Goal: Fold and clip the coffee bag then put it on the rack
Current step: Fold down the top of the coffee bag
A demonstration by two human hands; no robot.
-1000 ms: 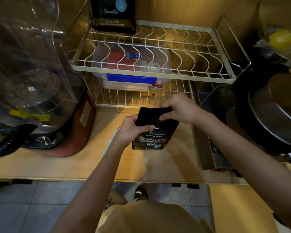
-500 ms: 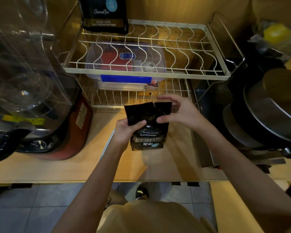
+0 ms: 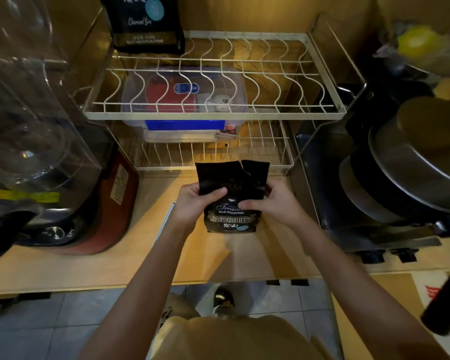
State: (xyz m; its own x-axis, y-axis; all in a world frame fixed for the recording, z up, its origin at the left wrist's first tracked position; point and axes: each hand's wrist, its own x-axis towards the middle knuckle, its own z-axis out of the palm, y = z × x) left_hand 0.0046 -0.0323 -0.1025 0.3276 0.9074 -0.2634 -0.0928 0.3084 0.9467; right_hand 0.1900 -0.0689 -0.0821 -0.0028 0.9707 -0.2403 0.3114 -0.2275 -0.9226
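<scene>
Coffee bag (image 3: pixel 230 197) is standing upright on the wooden counter (image 3: pixel 94 266), just near the wire rack (image 3: pixel 213 115). Left hand (image 3: pixel 196 202) and right hand (image 3: pixel 273 201) are both closing around its sides, thumbs pressing on the front. Its torn top edge is sticking up. Bare counter is lying left of it.

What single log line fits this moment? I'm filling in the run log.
stage: folding, none visible | left hand: grips black coffee bag | right hand: grips bag | bag top: upright, torn | white wire rack: bag not there
</scene>
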